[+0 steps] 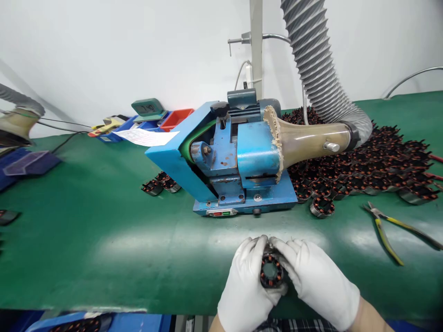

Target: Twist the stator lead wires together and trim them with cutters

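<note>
Both my hands wear white gloves and meet near the front edge of the green table. Between them is a motor stator [272, 271], a ring with black insulation and copper windings, its round opening facing me. My left hand [247, 281] wraps round its left side and underside. My right hand [309, 276] grips its upper right side, thumb and fingers bent against the rim. The fingertips meet at the top of the ring, where part of it is hidden. Beyond the hands stands a blue belt grinding machine [221, 161] with a green belt.
Many stators [356, 170] crowd the right rear, with one [322, 207] in front. Yellow-handled pliers [389, 226] lie open at right. A ribbed grey hose [314, 55] joins the machine's duct. A few stators [152, 186] lie left of it. A blue bin [138, 321] sits below the table edge.
</note>
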Demonstrator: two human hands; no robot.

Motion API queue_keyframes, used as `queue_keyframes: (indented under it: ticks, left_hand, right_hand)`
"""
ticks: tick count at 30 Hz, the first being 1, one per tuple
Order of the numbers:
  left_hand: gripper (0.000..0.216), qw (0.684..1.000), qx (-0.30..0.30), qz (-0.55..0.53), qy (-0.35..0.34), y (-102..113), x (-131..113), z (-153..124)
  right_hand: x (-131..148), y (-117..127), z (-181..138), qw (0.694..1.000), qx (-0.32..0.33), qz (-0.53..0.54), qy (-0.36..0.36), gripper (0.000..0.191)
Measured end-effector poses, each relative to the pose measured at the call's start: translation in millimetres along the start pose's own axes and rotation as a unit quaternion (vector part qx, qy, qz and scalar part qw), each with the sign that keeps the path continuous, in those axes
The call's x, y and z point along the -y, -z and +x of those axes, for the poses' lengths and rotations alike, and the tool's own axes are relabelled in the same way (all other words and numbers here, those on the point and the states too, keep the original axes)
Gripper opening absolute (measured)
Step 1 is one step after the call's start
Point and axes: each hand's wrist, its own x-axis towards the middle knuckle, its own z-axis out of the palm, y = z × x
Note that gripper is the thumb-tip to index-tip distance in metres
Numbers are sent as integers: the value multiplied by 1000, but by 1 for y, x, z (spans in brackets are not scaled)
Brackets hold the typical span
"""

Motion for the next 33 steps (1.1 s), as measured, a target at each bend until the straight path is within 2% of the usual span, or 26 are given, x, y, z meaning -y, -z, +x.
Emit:
queue_keyframes:
  ticks: [2,5,7,9,13,16,18,20,24,27,29,31,33]
  left_hand:
    - [73,1000,-12,-6,-5,3,-3,2]
    - [53,999,-39,-17,-26,11,-11,5]
    - [49,999,-43,-20,-25,13,-13,6]
    - [52,999,-36,-23,-13,12,-13,6]
    - [61,999,-22,-21,-10,8,-10,2]
    - [83,999,-29,-1,-32,13,-11,1]
    - [99,998,-29,-7,-57,17,-14,2]
    - [107,996,-13,-38,-76,18,-15,5]
    - [117,986,87,-115,-84,10,-11,11]
    - [103,980,135,-116,-83,12,-11,16]
    - [81,979,157,-107,-70,20,-16,19]
    - [58,976,186,-109,-40,28,-22,22]
    - [42,972,204,-120,-13,34,-26,23]
  right_hand:
    - [-1,-5,-2,1000,3,-2,-18,29]
    - [-1,-8,-12,999,2,-3,-38,27]
    - [0,-9,-21,999,-4,-5,-40,28]
    - [-2,-7,-31,998,-13,22,-51,29]
    - [-18,11,-56,985,-68,97,-127,23]
    - [-28,28,-64,980,-107,85,-141,27]
    - [-25,30,-61,990,-78,68,-100,35]
    - [-17,22,-50,996,-3,58,-60,47]
    - [-2,-4,-25,981,158,88,-65,69]
    - [1,-10,-17,969,205,105,-91,67]
    - [2,-9,-19,971,197,68,-120,57]
    - [3,-8,-23,972,177,32,-149,41]
    - [4,-7,-26,971,149,50,-181,28]
